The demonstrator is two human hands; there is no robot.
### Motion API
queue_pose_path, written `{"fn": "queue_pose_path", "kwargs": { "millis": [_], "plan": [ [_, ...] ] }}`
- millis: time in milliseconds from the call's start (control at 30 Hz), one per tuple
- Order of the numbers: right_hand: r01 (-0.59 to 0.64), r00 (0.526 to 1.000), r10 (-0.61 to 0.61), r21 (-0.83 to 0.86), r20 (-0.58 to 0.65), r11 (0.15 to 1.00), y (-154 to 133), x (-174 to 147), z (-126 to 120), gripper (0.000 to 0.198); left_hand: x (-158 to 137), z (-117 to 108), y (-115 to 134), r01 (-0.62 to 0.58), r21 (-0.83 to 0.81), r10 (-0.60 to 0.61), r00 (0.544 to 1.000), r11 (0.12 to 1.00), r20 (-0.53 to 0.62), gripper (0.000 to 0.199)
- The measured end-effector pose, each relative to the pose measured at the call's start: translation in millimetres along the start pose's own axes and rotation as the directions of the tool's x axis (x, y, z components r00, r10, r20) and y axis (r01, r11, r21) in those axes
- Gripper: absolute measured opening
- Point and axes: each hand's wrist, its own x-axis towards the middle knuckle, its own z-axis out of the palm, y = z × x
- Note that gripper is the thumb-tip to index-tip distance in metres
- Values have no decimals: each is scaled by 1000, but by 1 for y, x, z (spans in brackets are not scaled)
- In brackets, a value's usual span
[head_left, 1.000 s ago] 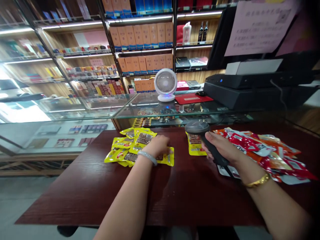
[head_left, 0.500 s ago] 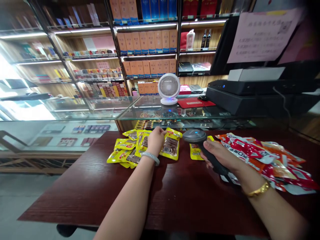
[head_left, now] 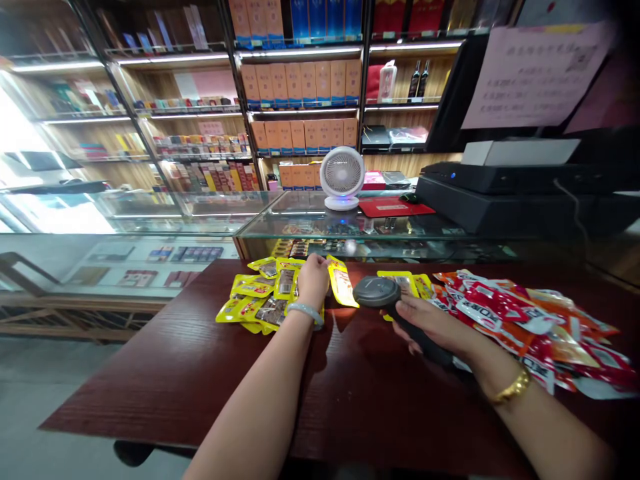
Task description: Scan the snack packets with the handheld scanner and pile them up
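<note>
Left hand [head_left: 315, 279] is pinching a yellow packet [head_left: 343, 285], right hand [head_left: 427, 319] gripping the scanner [head_left: 376, 292] at its three o'clock — probably scanning, next needing steady aim.

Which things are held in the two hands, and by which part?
Left hand: a yellow packet, near its top. Right hand: the dark scanner, by its handle.
</note>
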Motion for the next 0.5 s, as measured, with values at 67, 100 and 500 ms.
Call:
{"fn": "queue_pose_path", "kwargs": {
  "millis": [67,100,500],
  "plan": [
    [-7,1000,8,23,-13,1000,-1,-1,-1,53,-3,6,0,-6,-11,6,1000,1000,-2,16],
    [-10,1000,11,36,-16,999,-2,-1,-1,55,-6,11,2,-4,-34,4,1000,999,4,15],
    [-22,1000,22,65,-5,998,-4,-3,3,51,-13,-34,20,-290,364,190,939,885,286,43]
  ]
}}
